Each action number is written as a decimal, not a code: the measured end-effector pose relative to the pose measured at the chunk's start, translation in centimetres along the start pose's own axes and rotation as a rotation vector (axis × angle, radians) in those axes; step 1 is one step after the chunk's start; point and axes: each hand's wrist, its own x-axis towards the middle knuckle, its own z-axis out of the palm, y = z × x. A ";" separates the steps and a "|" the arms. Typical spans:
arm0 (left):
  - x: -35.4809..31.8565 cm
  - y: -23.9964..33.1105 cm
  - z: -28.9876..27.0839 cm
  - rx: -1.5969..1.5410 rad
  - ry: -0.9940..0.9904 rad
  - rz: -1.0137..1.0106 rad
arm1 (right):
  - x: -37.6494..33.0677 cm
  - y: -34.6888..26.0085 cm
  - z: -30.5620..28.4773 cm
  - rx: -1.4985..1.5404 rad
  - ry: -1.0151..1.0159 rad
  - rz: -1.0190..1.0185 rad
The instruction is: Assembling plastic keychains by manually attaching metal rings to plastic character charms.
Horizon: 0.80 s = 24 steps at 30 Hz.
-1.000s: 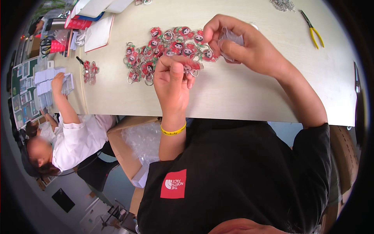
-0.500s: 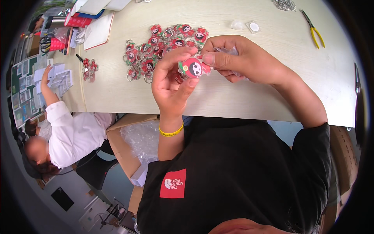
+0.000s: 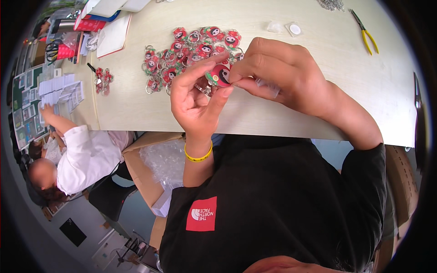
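Note:
Above the near part of the table, my left hand grips a red acrylic keychain charm with a cartoon face and green edges, between thumb and fingers. A metal ring shows below the charm, inside the hand. My right hand pinches at the charm's right edge with thumb and forefinger, covering part of its face. A crumpled piece of clear plastic film sticks out from under the right hand's curled fingers. Just beyond both hands lies a pile of similar keychains with metal rings.
Yellow-handled pliers lie at the far right, near a heap of chains. A square piece with a white disc sits beyond my right hand. A smaller keychain group is leftward. A box of plastic bags stands below the edge; a co-worker sits left.
My right hand has turned knuckles-up, and its fingertips now cover the charm's right part. The left hand has shifted slightly left with the charm. The co-worker's arm has lowered onto white papers.

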 end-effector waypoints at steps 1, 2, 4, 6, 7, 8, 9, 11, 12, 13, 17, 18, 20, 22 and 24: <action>-0.1 0.0 0.0 0.008 0.006 -0.005 | 0.0 0.0 -0.1 -0.043 -0.016 -0.023; -0.1 0.1 0.0 0.032 0.002 -0.026 | -0.2 0.0 0.1 -0.106 0.003 -0.065; -0.3 0.5 -0.1 0.080 -0.006 -0.067 | -0.4 0.2 0.4 -0.232 0.040 -0.149; -0.9 0.4 0.0 0.032 -0.051 -0.113 | -0.3 1.0 0.2 -0.142 0.024 -0.051; -1.2 0.4 0.1 0.008 -0.073 -0.137 | -0.1 1.6 0.0 -0.096 0.016 -0.002; -1.2 0.4 0.2 -0.029 -0.086 -0.149 | 0.3 2.2 -0.2 -0.066 0.031 0.173; -1.2 0.4 0.4 -0.065 -0.098 -0.160 | 0.8 2.0 -0.7 0.005 0.039 0.239; -1.0 1.0 0.6 -0.135 -0.057 -0.219 | 1.3 1.3 -1.5 0.131 -0.003 0.262; -0.9 1.1 0.6 -0.130 -0.030 -0.217 | 1.3 1.1 -1.8 0.187 -0.052 0.218; -0.8 1.2 0.5 -0.124 -0.002 -0.214 | 1.2 0.9 -1.9 0.242 -0.102 0.174; -0.2 1.1 0.3 -0.062 0.006 -0.139 | 1.0 0.1 -1.6 0.273 -0.154 0.188; -0.1 1.1 0.4 -0.058 0.011 -0.120 | 1.0 0.1 -1.4 0.253 -0.138 0.169; -0.3 1.0 0.3 -0.024 0.017 -0.119 | 0.8 0.0 -1.1 0.213 -0.105 0.130; -0.4 1.0 0.3 0.021 0.013 -0.112 | 0.5 -0.2 -0.8 0.056 -0.085 0.053; -0.5 1.0 0.3 0.078 0.004 -0.100 | 0.4 -0.1 -0.6 -0.002 -0.073 0.031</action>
